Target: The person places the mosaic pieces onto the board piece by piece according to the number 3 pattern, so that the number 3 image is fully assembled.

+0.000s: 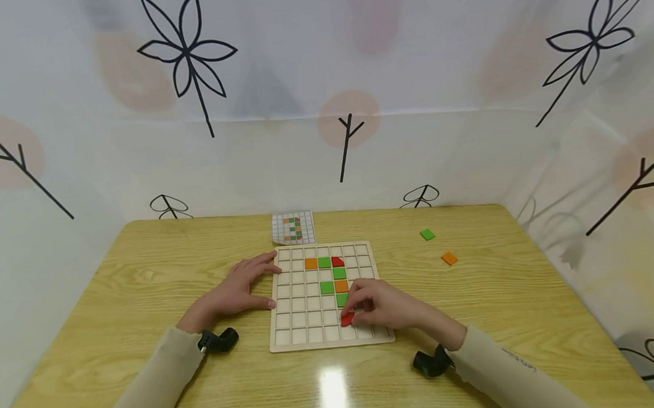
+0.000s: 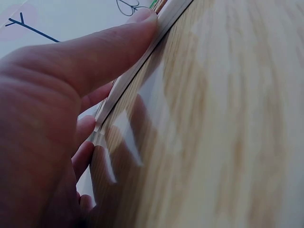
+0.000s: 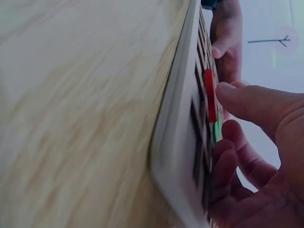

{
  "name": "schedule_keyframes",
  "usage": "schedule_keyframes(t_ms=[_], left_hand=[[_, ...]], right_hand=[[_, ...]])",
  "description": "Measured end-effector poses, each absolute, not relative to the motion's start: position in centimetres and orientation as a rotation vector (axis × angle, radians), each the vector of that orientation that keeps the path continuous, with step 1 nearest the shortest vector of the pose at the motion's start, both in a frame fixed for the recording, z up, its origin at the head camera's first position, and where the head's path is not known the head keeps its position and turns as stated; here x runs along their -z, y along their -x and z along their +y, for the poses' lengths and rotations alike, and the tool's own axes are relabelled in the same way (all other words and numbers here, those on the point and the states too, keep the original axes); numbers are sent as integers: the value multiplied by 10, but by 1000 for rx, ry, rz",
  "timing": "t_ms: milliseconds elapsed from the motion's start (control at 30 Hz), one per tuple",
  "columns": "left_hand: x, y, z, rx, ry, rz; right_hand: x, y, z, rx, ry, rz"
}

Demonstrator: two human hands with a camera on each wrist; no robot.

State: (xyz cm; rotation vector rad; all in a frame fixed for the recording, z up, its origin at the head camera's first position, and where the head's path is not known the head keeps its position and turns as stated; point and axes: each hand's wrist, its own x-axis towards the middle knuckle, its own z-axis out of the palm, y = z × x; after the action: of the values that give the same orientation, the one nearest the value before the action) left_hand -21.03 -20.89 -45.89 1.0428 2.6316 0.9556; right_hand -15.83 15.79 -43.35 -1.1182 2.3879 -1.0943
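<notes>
A pale wooden grid board (image 1: 301, 347) lies on the table with green, orange and red tiles in its cells. My right hand (image 1: 385, 306) pinches a red tile (image 1: 347, 319) between thumb and fingers, low over a cell in the lower right part. In the right wrist view, that red tile (image 3: 210, 95) stands proud of the grid beside the thumb tip. A green tile (image 1: 342, 300) sits just above it, and a red quarter-round tile (image 1: 338, 262) lies near the top. My left hand (image 1: 234, 290) rests with spread fingers and thumb against the board's left edge.
Behind the board lies a paper card (image 1: 293, 228) printted with a small coloured grid. To the right, a loose green tile (image 1: 427, 234) and a loose orange tile (image 1: 449, 258) lie on the wooden table (image 1: 477, 307). A patterned white cloth (image 1: 280, 163) hangs at the back.
</notes>
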Motion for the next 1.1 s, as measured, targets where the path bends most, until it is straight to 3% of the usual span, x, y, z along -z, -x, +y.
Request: schedule_keyframes(t_ms=[1100], left_hand=[[458,210,-208,-953,-1041,2633]], right_hand=[[433,157,147,889,1208,2559]])
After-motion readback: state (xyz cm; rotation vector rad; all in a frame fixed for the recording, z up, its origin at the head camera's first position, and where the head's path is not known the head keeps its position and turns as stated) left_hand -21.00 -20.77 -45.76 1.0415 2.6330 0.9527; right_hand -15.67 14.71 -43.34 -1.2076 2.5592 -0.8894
